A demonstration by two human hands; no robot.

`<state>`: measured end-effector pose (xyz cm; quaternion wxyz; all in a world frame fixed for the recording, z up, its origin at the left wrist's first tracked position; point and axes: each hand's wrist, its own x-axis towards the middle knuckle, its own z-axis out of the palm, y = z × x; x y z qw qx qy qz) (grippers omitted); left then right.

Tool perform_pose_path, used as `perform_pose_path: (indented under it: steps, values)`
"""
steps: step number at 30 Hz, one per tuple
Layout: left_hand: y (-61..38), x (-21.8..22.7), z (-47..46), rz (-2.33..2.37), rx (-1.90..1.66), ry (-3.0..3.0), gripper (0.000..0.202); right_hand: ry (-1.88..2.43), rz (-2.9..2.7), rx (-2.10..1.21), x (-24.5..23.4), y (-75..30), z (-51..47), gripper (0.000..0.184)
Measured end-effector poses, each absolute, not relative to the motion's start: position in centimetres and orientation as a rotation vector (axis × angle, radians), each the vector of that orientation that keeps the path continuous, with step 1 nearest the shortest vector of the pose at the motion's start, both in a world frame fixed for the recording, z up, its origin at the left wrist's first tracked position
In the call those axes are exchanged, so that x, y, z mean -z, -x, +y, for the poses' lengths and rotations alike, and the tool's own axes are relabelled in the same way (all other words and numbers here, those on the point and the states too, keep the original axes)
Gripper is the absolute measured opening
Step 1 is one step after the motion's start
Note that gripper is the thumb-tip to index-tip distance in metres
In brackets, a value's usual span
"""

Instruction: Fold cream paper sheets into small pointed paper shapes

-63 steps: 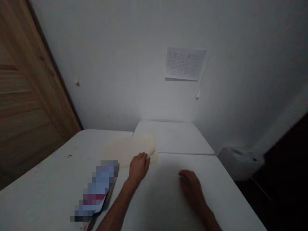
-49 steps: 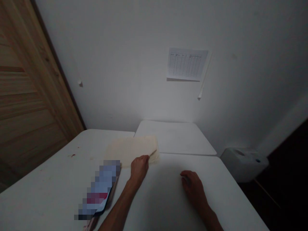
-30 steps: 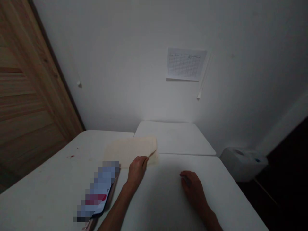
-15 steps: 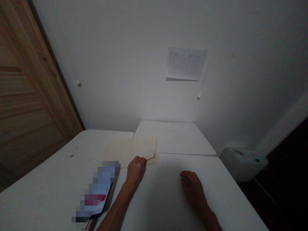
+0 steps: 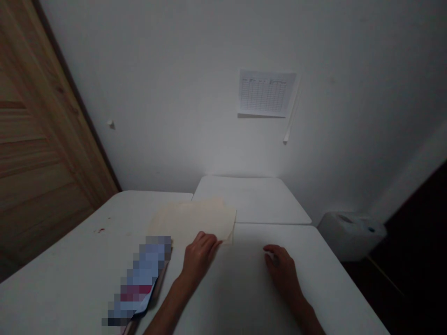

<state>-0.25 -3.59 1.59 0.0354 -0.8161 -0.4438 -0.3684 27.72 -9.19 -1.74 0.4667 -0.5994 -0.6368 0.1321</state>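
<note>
Currently your left grip [image 5: 200, 253] pinches the near edge of the cream cloth [image 5: 193, 216] lying just ahead on the counter [image 5: 70, 270], apparently to lift a layer, while your right grip [image 5: 281, 267] rests spread, empty.

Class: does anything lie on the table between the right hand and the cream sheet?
Nothing visible does: only white table surface separates the right hand from the cream sheet, whose near edge the left hand touches.
</note>
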Motion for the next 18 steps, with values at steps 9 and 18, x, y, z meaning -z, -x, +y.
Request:
perform_pose_path:
  steps: [9, 18]
  values:
    - [-2.9, -0.8, -8.3, -0.707, 1.095, 2.549, 0.018, 1.271, -0.942, -0.953, -0.5, -27.7, -9.0, 0.064]
    - [-4.4, -0.3, -9.0, -0.754, 1.071, 2.648, 0.020, 1.445, -0.899, -0.774, 0.3, -29.3, -8.9, 0.072]
